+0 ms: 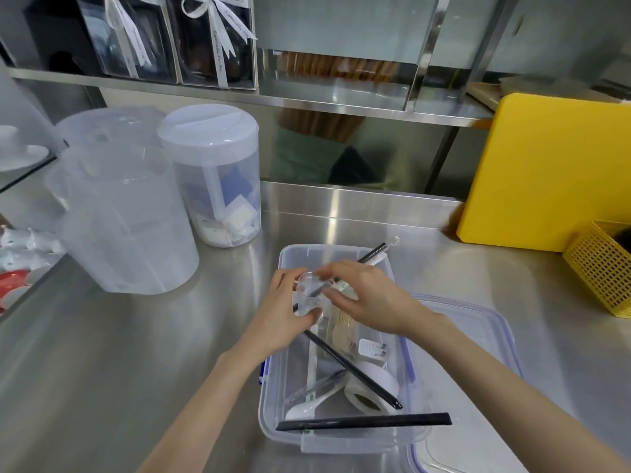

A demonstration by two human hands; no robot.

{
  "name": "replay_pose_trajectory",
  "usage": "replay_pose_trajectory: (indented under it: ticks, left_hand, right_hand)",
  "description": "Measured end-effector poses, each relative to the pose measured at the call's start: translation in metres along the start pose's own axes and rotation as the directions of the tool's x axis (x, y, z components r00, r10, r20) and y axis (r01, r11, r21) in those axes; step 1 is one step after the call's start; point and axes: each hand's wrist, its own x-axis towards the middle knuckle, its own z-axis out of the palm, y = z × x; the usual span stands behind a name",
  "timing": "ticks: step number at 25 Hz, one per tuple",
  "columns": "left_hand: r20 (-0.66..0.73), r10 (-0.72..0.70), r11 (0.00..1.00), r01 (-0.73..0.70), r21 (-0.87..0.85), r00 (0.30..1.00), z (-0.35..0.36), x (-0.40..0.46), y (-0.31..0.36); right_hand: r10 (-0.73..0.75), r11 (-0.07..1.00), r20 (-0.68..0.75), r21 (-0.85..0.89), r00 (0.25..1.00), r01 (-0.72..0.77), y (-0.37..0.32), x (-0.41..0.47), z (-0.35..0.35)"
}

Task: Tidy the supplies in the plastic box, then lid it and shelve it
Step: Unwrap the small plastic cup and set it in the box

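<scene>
Black straw point(363, 421) across plastic box point(269, 404) rim | left hand point(283, 312), right hand point(372, 295) grasping clear packet point(309, 290) | lid point(478, 336) off, shelving pending

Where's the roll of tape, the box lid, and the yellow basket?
roll of tape point(382, 378), head view, white outer band.
box lid point(478, 322), head view, clear flat top, right of the box.
yellow basket point(596, 278), head view, mesh front wall.

Box point(273, 414) on counter point(136, 353): lid point(478, 322) just right; jars point(211, 172) behind-left; board point(546, 172), basket point(601, 268) behind-right; tape point(370, 387), straws point(362, 421) inside.
</scene>
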Motion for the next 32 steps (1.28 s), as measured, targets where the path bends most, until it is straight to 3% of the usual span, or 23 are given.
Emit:
replay_pose_trajectory:
  ticks: [2, 4, 7, 11, 15, 19, 22, 27, 32]
  left_hand:
    - [-0.040, -0.021, 1.000, 0.020, -0.007, 0.999, -0.005, 0.001, -0.007]
    - [-0.067, -0.054, 0.998, 0.053, -0.018, 0.996, -0.012, 0.002, -0.012]
    - [-0.105, -0.076, 0.995, 0.069, -0.069, 0.992, -0.021, 0.005, -0.019]
    - [-0.126, -0.088, 0.988, 0.070, -0.140, 0.988, -0.026, 0.011, -0.027]
    - [-0.139, -0.112, 0.981, 0.086, -0.176, 0.984, -0.027, 0.013, -0.032]
    - [-0.122, -0.133, 0.972, 0.106, -0.209, 0.984, -0.029, 0.014, -0.036]
    - [-0.119, -0.133, 0.972, 0.106, -0.210, 0.984, -0.030, 0.013, -0.036]
    - [-0.121, -0.137, 0.976, 0.112, -0.187, 0.983, -0.028, 0.013, -0.035]
    - [-0.107, -0.121, 0.979, 0.101, -0.179, 0.987, -0.025, 0.008, -0.027]
  right_hand:
    - [0.094, 0.987, -0.164, 0.146, 0.982, -0.070, 0.010, 0.015, -0.006]
    - [0.255, 0.956, -0.221, 0.202, 0.941, -0.211, 0.028, 0.033, -0.006]
    - [0.408, 0.911, -0.029, 0.084, 0.913, -0.404, 0.052, 0.058, 0.020]
    - [0.507, 0.862, 0.149, -0.094, 0.849, -0.498, 0.069, 0.081, 0.064]
    - [0.540, 0.828, 0.119, -0.251, 0.833, -0.501, 0.073, 0.096, 0.090]
    - [0.560, 0.812, 0.070, -0.243, 0.826, -0.530, 0.077, 0.101, 0.107]
    - [0.557, 0.822, 0.032, -0.162, 0.830, -0.546, 0.078, 0.098, 0.113]
    - [0.527, 0.842, -0.067, 0.175, 0.848, -0.510, 0.072, 0.095, 0.107]
    - [0.434, 0.866, -0.231, 0.373, 0.871, -0.332, 0.054, 0.076, 0.061]
